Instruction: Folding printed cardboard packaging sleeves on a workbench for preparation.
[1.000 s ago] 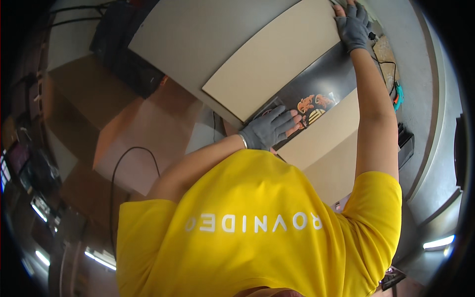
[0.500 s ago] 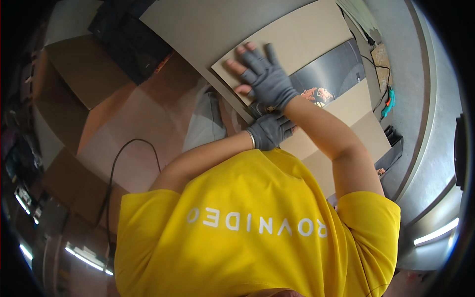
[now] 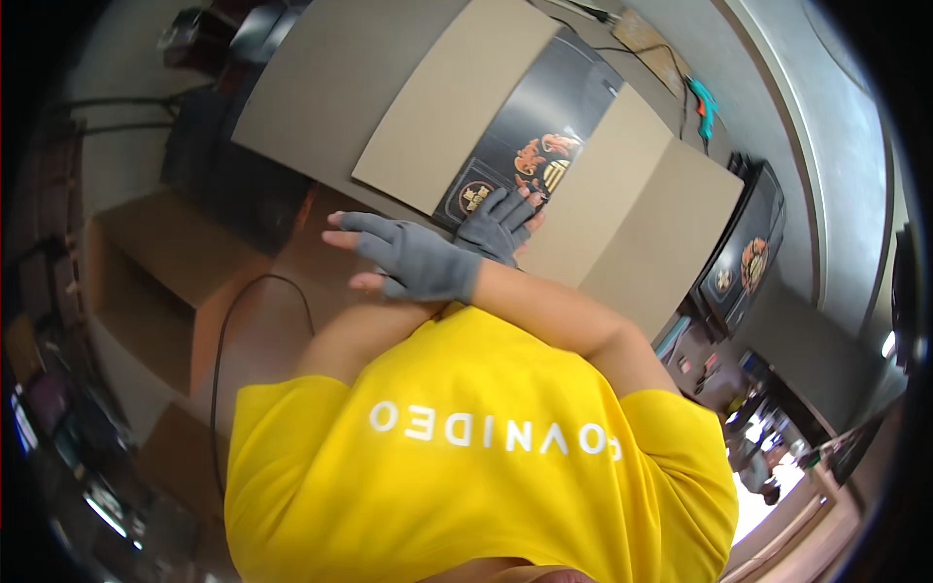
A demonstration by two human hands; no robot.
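My forearms cross in front of the yellow shirt. My left hand, in a grey glove with bare fingertips, lies with fingers apart on an unfolded cardboard box. It touches the lower end of the box's black panel, which carries an orange and gold pattern. My right hand, gloved alike, reaches across to the left over the other wrist. Its fingers are stretched out and nothing is in them. The broad brown cardboard flaps lie to either side of the black panel.
A grey table bears the cardboard. Beyond it lie a teal glue gun, a cable and a small wooden board. Black printed boxes are at the right. An open brown carton stands at the left.
My right hand has left the cardboard flap and moved left and nearer. My left hand shows with fingers spread on the black panel. The view has turned, so the cardboard appears further left.
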